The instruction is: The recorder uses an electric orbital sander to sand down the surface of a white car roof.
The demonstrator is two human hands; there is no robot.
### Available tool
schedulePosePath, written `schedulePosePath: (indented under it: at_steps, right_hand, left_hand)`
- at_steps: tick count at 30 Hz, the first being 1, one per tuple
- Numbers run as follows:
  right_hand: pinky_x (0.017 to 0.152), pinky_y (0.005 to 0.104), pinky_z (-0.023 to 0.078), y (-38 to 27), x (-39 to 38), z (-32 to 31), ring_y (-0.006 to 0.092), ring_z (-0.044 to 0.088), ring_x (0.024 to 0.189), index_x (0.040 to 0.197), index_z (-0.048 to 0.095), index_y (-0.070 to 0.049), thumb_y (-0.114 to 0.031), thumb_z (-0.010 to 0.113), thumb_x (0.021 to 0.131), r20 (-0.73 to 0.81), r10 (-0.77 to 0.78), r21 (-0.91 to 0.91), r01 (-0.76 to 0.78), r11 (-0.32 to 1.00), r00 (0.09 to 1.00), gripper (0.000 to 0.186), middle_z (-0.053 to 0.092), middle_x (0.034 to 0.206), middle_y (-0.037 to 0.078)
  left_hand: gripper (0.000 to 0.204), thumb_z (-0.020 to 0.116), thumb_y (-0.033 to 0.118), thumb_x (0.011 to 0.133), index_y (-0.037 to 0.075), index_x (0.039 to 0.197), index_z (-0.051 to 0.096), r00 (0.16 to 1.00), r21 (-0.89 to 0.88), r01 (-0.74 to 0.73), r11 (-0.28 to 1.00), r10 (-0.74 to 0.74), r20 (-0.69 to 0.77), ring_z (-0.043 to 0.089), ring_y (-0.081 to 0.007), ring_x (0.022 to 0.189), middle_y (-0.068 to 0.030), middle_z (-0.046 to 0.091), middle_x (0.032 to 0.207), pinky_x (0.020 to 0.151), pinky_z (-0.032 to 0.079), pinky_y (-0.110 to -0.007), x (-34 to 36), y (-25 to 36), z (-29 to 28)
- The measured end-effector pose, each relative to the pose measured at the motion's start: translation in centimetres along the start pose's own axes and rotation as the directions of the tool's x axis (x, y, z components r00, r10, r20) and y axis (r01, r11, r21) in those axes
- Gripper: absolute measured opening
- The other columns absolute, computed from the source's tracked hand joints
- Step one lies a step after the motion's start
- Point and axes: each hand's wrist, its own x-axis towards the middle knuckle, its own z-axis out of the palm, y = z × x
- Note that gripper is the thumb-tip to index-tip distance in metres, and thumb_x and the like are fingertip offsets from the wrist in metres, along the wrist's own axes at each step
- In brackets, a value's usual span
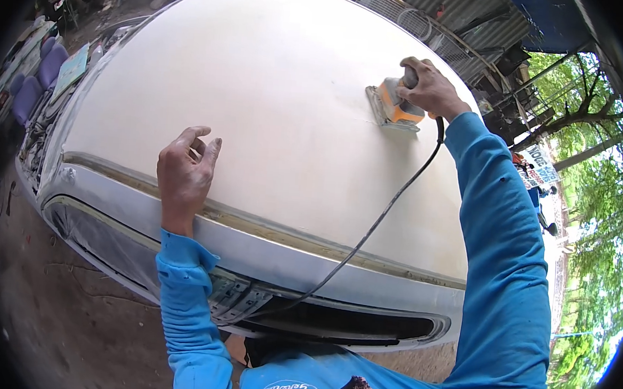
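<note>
My right hand [429, 88] is wrapped over the top of an orange and grey electric sander [399, 104], near the far right of a whitish car roof [281, 106]. The sander's flat pad rests on the roof. Its black cord [390, 204] runs from the grip back across the roof and over the near side of the car. My left hand [186, 175] is raised above the roof's near edge, fingers apart and partly curled, with nothing in it. Beneath that wrist lies the brownish roof channel [280, 236].
The car's side windows [346, 320] are just in front of my body. Purple chairs [49, 68] and clutter stand at the left. Behind the car are wire racks [396, 12] and corrugated sheets [475, 25]. Trees [597, 135] rise at the right, and bare dirt ground [79, 315] lies at lower left.
</note>
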Motion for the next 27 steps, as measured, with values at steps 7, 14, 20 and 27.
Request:
schedulePosePath:
  at_steps: [7, 14, 20, 27]
  right_hand:
    - [0.107, 0.0401, 0.056, 4.2, -1.5, 0.6, 0.0307, 0.066, 0.122, 0.144, 0.056, -0.022, -0.031, 0.074, 0.086, 0.009, 0.058, 0.001, -0.058, 0.998, 0.998, 0.061, 0.059, 0.136, 0.012]
    - [0.105, 0.0428, 0.058, -5.6, -4.5, -0.4, 0.0330, 0.065, 0.120, 0.135, 0.060, -0.016, -0.021, 0.078, 0.082, -0.096, -0.279, 0.057, 0.285, 0.957, 0.956, 0.056, 0.058, 0.134, 0.010]
    - [0.105, 0.0388, 0.059, -9.4, -3.0, -0.3, 0.0296, 0.069, 0.117, 0.138, 0.061, -0.021, -0.022, 0.079, 0.076, -0.131, -0.388, 0.007, 0.392, 0.920, 0.912, 0.064, 0.061, 0.135, 0.007]
    - [0.101, 0.0392, 0.060, -8.6, 1.9, -0.9, 0.0307, 0.068, 0.119, 0.141, 0.059, -0.023, -0.026, 0.072, 0.085, -0.079, -0.162, -0.002, 0.163, 0.987, 0.984, 0.057, 0.060, 0.137, 0.009]
  left_hand:
    - [0.027, 0.078, 0.019, 0.092, 0.002, 0.113, 0.075, 1.000, 0.047, -0.019, 0.999, 0.018, 0.013, 0.057, -0.0153, 0.059, -0.0065, 0.067, 0.073, 0.058, 0.047, -0.033, 0.3, -0.3, 0.4]
    - [0.028, 0.079, 0.017, 0.091, 0.002, 0.115, 0.074, 0.999, 0.058, -0.034, 0.998, 0.033, 0.012, 0.050, -0.0119, 0.057, -0.0047, 0.065, 0.075, 0.054, 0.044, -0.031, 0.0, -0.8, -0.1]
    - [0.028, 0.079, 0.016, 0.091, 0.002, 0.115, 0.074, 0.999, 0.029, -0.044, 0.999, 0.044, -0.001, 0.049, -0.0108, 0.057, -0.0043, 0.064, 0.075, 0.053, 0.043, -0.030, -0.3, -0.7, -0.2]
    - [0.029, 0.079, 0.020, 0.089, 0.004, 0.112, 0.075, 1.000, 0.026, 0.021, 0.999, -0.021, 0.013, 0.064, -0.0195, 0.061, -0.0077, 0.069, 0.074, 0.063, 0.052, -0.037, 0.1, -0.2, 0.3]
